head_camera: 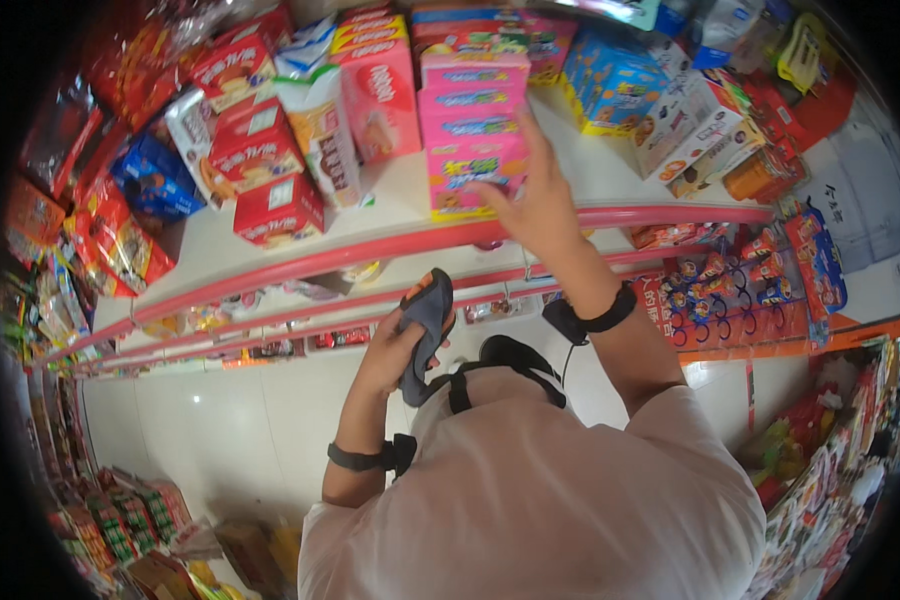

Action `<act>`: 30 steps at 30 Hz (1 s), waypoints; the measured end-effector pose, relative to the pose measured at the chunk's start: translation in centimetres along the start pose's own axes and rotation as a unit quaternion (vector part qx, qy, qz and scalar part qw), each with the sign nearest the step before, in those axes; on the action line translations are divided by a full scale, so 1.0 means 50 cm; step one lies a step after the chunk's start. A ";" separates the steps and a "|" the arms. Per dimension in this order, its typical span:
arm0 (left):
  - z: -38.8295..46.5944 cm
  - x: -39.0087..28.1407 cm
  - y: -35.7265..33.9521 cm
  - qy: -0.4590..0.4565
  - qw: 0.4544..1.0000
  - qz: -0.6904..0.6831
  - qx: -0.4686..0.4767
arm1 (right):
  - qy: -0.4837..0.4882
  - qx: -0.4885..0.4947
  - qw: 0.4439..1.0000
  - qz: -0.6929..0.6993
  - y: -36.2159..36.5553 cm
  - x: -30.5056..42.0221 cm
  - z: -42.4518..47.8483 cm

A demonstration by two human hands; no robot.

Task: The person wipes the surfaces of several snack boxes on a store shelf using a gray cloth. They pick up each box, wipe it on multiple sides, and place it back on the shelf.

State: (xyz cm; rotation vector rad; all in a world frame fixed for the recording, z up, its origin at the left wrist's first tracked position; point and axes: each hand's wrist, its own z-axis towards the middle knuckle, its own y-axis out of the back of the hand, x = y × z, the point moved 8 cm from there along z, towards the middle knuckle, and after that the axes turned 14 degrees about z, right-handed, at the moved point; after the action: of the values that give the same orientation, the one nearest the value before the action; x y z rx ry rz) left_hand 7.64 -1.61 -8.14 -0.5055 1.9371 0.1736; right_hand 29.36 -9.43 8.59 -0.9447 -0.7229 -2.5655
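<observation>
My right hand [536, 195] reaches over the top shelf and grips the front box of a row of pink snack boxes [474, 169], the thumb on its front face and the fingers along its right side. The boxes stand upright, one behind another, near the shelf's red front edge. Lower and to the left, my left hand [397, 345] holds a crumpled dark grey cloth [427, 330] in front of my body, below the shelf edge. Black bands circle both of my forearms.
Left of the pink boxes stand a tall pink wafer box [379, 97], a white-and-yellow snack bag [319, 135] and red boxes [279, 210]. Blue boxes [615, 82] and white cartons [686, 120] are to the right. A red rail [390, 247] edges the shelf [390, 187]. Lollipops [720, 277] hang at the right.
</observation>
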 end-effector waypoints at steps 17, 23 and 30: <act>-0.009 0.033 0.009 0.005 0.996 -0.050 -0.067 | 0.007 0.113 0.960 -0.257 0.165 -0.200 0.217; -0.070 0.017 -0.010 -0.009 0.989 -0.096 -0.109 | -0.126 0.278 0.862 -0.405 0.102 -0.314 0.418; -0.181 0.080 0.063 -0.016 0.969 -0.135 -0.208 | -0.047 0.196 0.886 -0.417 0.083 -0.386 0.463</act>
State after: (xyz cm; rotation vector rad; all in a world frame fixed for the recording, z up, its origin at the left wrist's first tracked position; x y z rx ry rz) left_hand -2.64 -3.00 -8.36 -1.0312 1.7811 0.4125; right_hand 57.22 2.18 12.28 -0.7101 -1.9424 -2.8329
